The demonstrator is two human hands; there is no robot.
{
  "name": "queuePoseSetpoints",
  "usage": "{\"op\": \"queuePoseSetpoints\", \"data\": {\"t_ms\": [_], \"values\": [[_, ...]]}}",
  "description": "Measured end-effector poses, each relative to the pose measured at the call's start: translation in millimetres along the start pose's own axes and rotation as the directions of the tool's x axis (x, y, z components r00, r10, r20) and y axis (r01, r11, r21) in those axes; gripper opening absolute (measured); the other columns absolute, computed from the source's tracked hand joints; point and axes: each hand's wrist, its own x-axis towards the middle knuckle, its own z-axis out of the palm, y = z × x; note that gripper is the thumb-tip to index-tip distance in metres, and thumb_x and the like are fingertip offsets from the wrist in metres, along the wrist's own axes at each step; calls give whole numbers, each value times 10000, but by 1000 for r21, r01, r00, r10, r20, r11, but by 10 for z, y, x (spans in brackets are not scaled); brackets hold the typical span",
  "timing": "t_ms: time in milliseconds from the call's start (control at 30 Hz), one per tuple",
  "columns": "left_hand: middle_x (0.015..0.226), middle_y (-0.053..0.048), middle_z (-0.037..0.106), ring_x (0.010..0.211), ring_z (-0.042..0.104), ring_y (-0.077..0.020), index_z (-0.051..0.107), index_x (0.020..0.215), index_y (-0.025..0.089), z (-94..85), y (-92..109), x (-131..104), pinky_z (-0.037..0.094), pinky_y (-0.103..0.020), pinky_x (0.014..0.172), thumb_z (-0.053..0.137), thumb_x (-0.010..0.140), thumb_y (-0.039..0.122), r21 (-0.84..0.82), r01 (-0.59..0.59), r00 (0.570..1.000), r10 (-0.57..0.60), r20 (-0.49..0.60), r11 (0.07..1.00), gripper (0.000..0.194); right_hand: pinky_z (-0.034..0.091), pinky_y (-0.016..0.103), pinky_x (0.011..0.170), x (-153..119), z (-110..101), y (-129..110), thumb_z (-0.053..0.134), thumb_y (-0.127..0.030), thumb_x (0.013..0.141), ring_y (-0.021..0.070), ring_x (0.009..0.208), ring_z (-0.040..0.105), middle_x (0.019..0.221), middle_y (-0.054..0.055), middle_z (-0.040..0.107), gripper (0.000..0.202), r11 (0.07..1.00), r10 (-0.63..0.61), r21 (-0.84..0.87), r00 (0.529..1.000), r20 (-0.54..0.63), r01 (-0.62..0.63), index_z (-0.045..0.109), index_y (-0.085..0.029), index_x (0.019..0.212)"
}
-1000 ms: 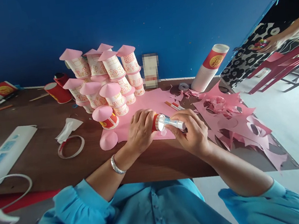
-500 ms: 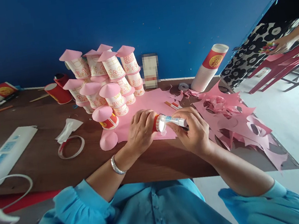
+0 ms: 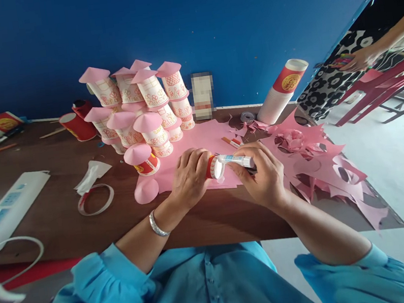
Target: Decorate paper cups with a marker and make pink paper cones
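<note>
My left hand (image 3: 191, 175) is wrapped round a red paper cup (image 3: 213, 167), tipped on its side with its white end facing right. In my right hand (image 3: 265, 172) is a white glue stick (image 3: 235, 160), its tip at the cup's rim. Pink paper (image 3: 207, 138) lies beneath both hands. Left of my left hand, a pink paper cone (image 3: 146, 191) rests on the table, and a red cup with a pink cone roof (image 3: 141, 160) stands behind it. Further back, several drawn-on white cups with pink roofs (image 3: 153, 92) are stacked like towers.
A leaning stack of paper cups (image 3: 283, 91) stands at the back right, beside a roll of grey tape (image 3: 247, 117). Pink paper scraps (image 3: 322, 160) cover the right side. A tape roll (image 3: 96, 200) and a power strip (image 3: 12, 209) lie left. Another person's hand (image 3: 357, 59) shows at far right.
The glue stick and my right hand have shifted very slightly right along the cup's rim. The other person's hand has moved left.
</note>
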Motion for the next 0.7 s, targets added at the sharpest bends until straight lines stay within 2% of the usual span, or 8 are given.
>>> {"op": "queuePoseSetpoints", "data": {"t_ms": [100, 300, 433, 533, 700], "values": [[1234, -154, 713, 1201, 652, -331, 552, 1285, 204, 12, -4, -5, 532, -477, 1037, 660, 881, 115, -2, 8, 1000, -8, 8, 1000, 427, 625, 360, 783, 8, -1, -6, 711, -265, 999, 227, 851, 744, 923, 42, 755, 87, 1000, 5, 8, 1000, 20, -5, 652, -258, 1063], [1211, -159, 718, 1177, 654, -333, 544, 1278, 187, 18, -17, 0, 546, -461, 1007, 673, 903, 144, -1, -12, 1000, 12, -24, 1000, 399, 615, 359, 760, -9, -16, -75, 708, -252, 1001, 226, 887, 748, 952, 50, 766, 122, 990, -94, 114, 993, 67, 86, 635, -246, 1099], [1236, -162, 706, 1185, 650, -338, 517, 1306, 194, 17, -14, -3, 542, -483, 1024, 679, 871, 128, -23, -5, 1000, 5, -12, 1000, 468, 617, 360, 784, -1, -5, -3, 725, -260, 994, 224, 866, 742, 931, 42, 757, 105, 999, -11, 41, 1000, -2, 11, 654, -253, 1071], [1241, -160, 699, 1175, 651, -339, 514, 1300, 200, 30, -10, -9, 548, -484, 1019, 692, 846, 122, -38, 18, 1000, -17, 5, 999, 494, 616, 345, 789, 2, 16, 44, 727, -257, 990, 219, 866, 740, 932, 35, 758, 85, 999, 38, 20, 999, -5, -38, 665, -257, 1048], [1214, -157, 708, 1154, 659, -336, 508, 1297, 201, 67, -30, -11, 557, -482, 994, 692, 871, 149, -63, 10, 1000, -11, -18, 998, 467, 616, 366, 781, -11, 21, -27, 716, -265, 996, 227, 875, 746, 942, 51, 764, 114, 989, -57, 139, 997, 53, 50, 662, -245, 1094]]}}
